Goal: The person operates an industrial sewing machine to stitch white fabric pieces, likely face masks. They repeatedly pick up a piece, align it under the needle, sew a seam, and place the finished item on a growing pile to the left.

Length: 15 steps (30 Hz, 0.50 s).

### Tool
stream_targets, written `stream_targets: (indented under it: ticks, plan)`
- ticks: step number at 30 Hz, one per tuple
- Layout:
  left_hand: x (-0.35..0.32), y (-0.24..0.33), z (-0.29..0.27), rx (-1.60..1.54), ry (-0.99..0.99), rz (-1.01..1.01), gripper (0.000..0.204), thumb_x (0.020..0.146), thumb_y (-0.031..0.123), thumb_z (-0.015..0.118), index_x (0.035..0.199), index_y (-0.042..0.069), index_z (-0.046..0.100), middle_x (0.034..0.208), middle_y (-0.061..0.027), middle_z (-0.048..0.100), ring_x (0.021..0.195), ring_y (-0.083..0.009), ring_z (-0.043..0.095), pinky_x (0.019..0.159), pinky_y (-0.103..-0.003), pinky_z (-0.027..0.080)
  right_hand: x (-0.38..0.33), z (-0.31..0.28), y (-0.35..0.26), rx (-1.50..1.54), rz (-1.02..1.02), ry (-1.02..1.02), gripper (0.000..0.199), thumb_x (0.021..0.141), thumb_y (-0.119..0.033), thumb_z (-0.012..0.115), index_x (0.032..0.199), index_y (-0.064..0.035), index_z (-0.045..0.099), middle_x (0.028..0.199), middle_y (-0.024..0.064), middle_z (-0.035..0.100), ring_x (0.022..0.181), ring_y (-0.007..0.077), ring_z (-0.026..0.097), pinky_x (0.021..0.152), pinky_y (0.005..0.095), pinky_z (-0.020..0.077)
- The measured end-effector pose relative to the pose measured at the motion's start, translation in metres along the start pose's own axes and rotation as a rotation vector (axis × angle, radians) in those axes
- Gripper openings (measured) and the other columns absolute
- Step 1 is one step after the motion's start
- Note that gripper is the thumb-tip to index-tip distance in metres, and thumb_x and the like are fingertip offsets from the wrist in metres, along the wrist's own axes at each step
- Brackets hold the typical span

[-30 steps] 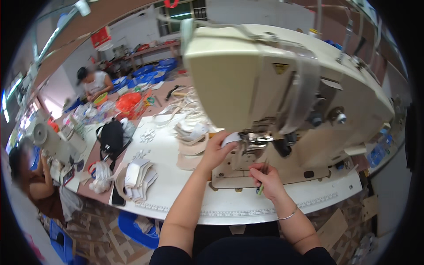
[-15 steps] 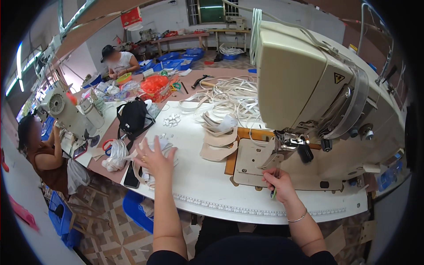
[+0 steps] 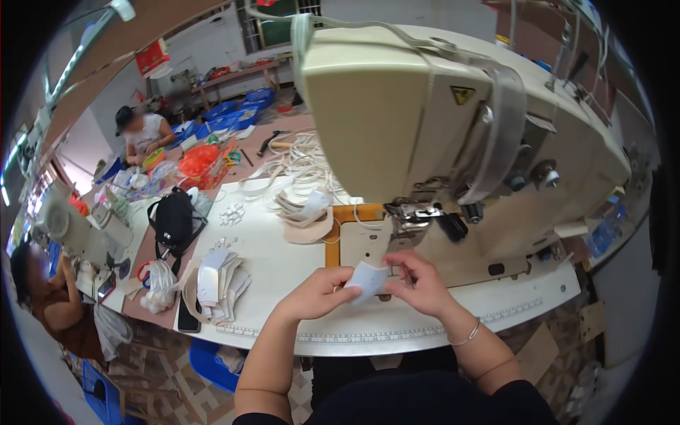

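Between my hands, above the front of the sewing machine's bed, is a small curved pale white-blue piece (image 3: pixel 365 282), which looks like fabric or backing. My left hand (image 3: pixel 320 292) is closed on its left side, thumb on top. My right hand (image 3: pixel 419 283) is curled at its right edge, fingertips and thumb pinching there; what the palm may hold is hidden. Just beyond my hands stands the large cream sewing machine (image 3: pixel 375 127), its needle area (image 3: pixel 418 216) near my right fingers. Left of its bed plate lies a pile of beige curved pieces (image 3: pixel 306 228).
A stack of white and beige pieces (image 3: pixel 221 283) lies at left by a dark phone (image 3: pixel 188 315). Behind are a black bag (image 3: pixel 176 218) and a tangle of pale strips (image 3: pixel 312 159). A measuring tape (image 3: pixel 425 333) runs along the table's front edge. Two people work at left.
My left hand has come from the stack at left to the machine with a pale piece. My right hand has risen to meet it; its green-handled tool no longer shows. The view has shifted right.
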<state>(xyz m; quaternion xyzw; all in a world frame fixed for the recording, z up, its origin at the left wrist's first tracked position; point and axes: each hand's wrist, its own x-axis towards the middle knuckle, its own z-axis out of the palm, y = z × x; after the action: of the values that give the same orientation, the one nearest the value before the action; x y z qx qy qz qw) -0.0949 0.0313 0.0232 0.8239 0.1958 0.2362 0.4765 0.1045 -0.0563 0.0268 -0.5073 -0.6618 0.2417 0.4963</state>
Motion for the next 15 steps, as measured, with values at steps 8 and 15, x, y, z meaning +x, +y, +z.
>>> stream_targets:
  ticks: [8,15]
  plan:
    - [0.057,0.019,0.009,-0.218,0.017,-0.184,0.026,0.082,0.024,0.057,0.09,0.0,0.06,0.078,-0.0047,0.059,0.065,-0.008,0.051,0.059,-0.023,0.042,0.002,-0.03,0.003,0.692,0.417,0.095,0.019,0.078,-0.018,0.064,0.09,-0.0038,0.057,0.07,-0.0024,0.053,0.059,0.0038,0.045,0.049,0.0165,0.0347]
    - [0.085,0.022,0.008,-0.296,0.19,-0.231,0.015,0.078,0.014,0.06,0.082,0.0,0.061,0.072,-0.0011,0.059,0.065,-0.0057,0.052,0.058,-0.021,0.041,0.018,-0.027,0.014,0.717,0.505,0.158,0.019,0.078,-0.02,0.065,0.081,-0.0027,0.056,0.068,0.0045,0.059,0.052,0.0043,0.046,0.045,0.0155,0.0326]
